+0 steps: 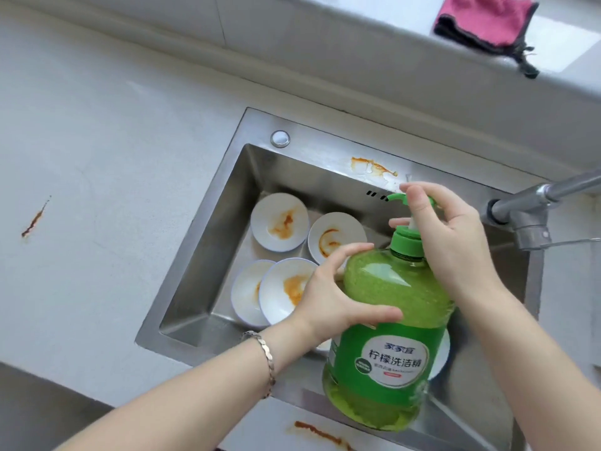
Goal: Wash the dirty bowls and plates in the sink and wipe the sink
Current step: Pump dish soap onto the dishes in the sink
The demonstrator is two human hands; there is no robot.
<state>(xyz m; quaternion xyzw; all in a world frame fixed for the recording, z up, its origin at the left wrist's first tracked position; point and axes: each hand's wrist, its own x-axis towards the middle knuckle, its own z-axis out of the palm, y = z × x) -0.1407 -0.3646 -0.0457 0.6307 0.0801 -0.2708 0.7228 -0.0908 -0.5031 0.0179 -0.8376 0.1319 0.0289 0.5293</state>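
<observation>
Several white dishes smeared with orange sauce lie in the steel sink [201, 255]: a plate [279, 222] at the back, a second one [335, 237] to its right, and two overlapping bowls [283, 289] nearer me. A big green bottle of dish soap [387, 336] is held over the sink. My left hand [335, 296] grips its shoulder. My right hand [455, 232] rests on the green pump head, fingers curled around it. Another white dish [442, 356] peeks out behind the bottle.
A faucet [533, 206] reaches in from the right. A pink and grey cloth [487, 22] lies on the sill at the back right. Orange stains mark the sink's back rim [374, 166], the counter at left [34, 219] and the front edge [318, 434].
</observation>
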